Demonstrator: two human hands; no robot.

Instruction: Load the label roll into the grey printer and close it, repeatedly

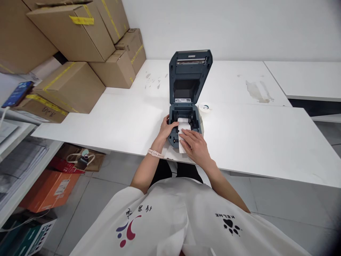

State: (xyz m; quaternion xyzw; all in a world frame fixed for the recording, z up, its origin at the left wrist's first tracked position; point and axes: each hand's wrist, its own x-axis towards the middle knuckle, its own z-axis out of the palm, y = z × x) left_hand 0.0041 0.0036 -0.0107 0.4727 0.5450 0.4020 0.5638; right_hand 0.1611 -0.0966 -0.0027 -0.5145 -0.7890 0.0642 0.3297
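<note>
A dark grey label printer [198,122] stands at the table's front edge with its lid raised. Inside it sits a white label roll [183,120], and a strip of label paper [182,147] runs from it over the printer's front. My left hand [165,128] grips the printer's left wall, thumb over the rim beside the roll and fingers on the outside. Fingers stretched and close together, my right hand [196,146] rests on the strip from the right. Its fingers cover part of the paper.
Right behind the printer lies a small white roll [204,107] on the white table [253,142]. Cardboard boxes [71,85] are stacked at the left. A phone [18,93] with a cable lies on a box. Below, an orange box [49,190] stands near the shelf.
</note>
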